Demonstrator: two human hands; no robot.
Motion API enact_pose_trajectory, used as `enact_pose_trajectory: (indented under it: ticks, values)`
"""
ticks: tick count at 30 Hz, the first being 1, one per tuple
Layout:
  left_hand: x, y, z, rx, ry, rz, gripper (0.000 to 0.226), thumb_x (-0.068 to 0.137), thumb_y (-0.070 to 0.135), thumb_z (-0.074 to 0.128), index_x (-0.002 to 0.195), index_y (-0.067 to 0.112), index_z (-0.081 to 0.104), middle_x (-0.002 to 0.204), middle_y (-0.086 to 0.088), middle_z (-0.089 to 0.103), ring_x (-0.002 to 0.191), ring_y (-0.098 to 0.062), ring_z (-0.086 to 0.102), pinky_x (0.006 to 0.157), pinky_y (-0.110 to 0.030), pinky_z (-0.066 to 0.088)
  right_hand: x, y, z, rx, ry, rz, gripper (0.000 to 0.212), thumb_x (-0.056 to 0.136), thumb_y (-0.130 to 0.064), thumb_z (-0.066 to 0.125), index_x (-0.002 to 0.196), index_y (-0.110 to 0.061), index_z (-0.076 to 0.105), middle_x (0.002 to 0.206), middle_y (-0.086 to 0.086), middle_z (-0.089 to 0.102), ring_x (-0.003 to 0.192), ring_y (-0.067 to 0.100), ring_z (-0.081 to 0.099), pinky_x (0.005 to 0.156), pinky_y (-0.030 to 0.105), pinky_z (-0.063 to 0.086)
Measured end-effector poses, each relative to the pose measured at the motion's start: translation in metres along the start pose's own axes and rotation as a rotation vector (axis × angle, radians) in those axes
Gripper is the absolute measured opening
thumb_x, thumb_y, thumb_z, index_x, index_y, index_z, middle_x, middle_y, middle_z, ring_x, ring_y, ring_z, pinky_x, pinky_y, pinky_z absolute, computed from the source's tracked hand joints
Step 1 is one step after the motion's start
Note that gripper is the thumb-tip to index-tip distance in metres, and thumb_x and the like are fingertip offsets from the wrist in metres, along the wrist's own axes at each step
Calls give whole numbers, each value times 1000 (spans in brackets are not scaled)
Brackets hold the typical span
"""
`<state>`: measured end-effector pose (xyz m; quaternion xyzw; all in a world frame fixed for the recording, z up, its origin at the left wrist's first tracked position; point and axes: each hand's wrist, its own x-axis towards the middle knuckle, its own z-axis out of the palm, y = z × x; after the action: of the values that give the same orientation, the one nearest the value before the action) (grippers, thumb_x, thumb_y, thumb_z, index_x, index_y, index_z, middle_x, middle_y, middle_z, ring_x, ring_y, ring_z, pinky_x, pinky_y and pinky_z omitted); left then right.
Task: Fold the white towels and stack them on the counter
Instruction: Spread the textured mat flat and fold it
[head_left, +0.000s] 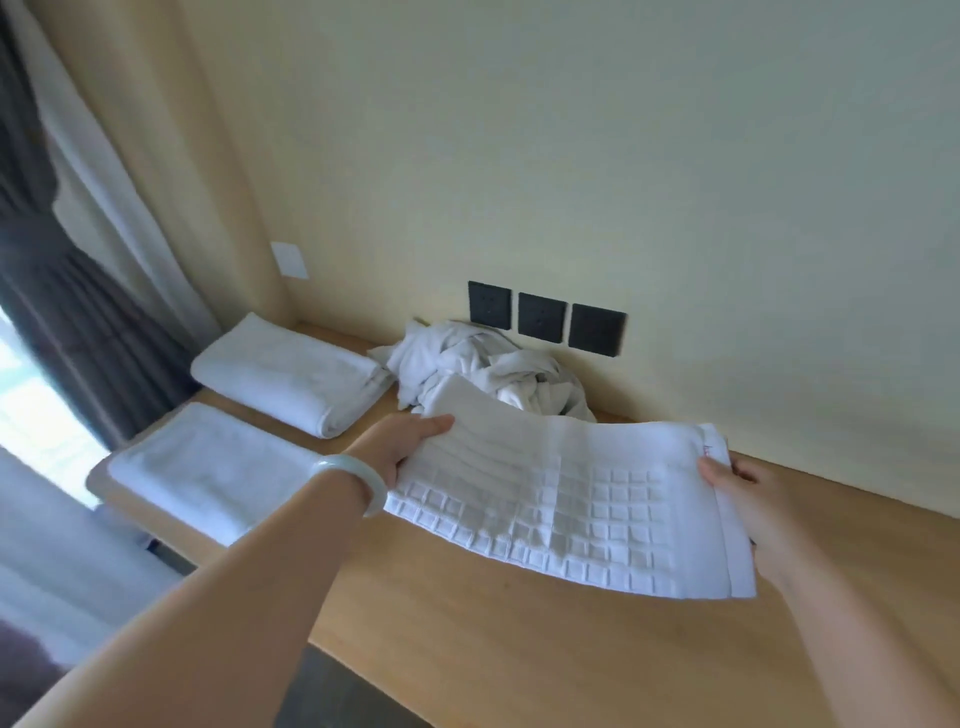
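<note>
Holding: the towel (571, 499) is gripped at its two short ends, by the left hand (410, 441) and the right hand (748, 499).
Towel: stretched out and part-folded, it is held just in front of the heap (488, 374) of unfolded towels.
Folded towels (291, 379): two are laid left of the heap, unstacked.
Risk: the layers could be slid apart if one end is let go; the heap could be dragged if brushed.

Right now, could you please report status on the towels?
Left hand, right hand grip checked towel ends. Rear folded towel, near folded towel lie left. Crumpled pile behind.
</note>
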<state>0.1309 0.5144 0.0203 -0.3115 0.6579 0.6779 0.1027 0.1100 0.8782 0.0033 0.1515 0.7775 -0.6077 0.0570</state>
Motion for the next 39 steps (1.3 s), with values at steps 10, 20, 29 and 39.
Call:
enact_pose_trajectory:
  ticks: [10,20,29,39]
  values:
    - [29,-15,-240,-49,129,-138,48,77,31,82,113,3,67,100,-17,74,92,-32,73,85,-48,58,-26,-48,226,-33,-210,-63,17,88,-25,69,89,-8,67,87,13,69,80,31,65,73,39,51]
    - [120,16,-473,188,81,-173,41,81,36,78,107,5,71,99,-16,75,91,-32,72,86,-45,58,-69,-24,467,-6,-126,108,30,86,-35,70,87,-5,67,92,20,66,81,30,63,78,42,51]
    - [215,-56,-500,577,82,34,44,100,42,49,130,11,56,118,-7,64,104,-25,59,89,-35,44,-86,30,542,-163,42,263,47,100,-40,44,108,5,56,102,15,63,88,32,60,67,32,40]
    - [232,-49,-497,662,181,339,32,98,43,50,117,17,58,98,-7,66,78,-23,62,59,-31,48,-89,27,541,-275,161,121,35,100,-35,44,97,0,51,79,10,49,70,24,47,63,36,36]
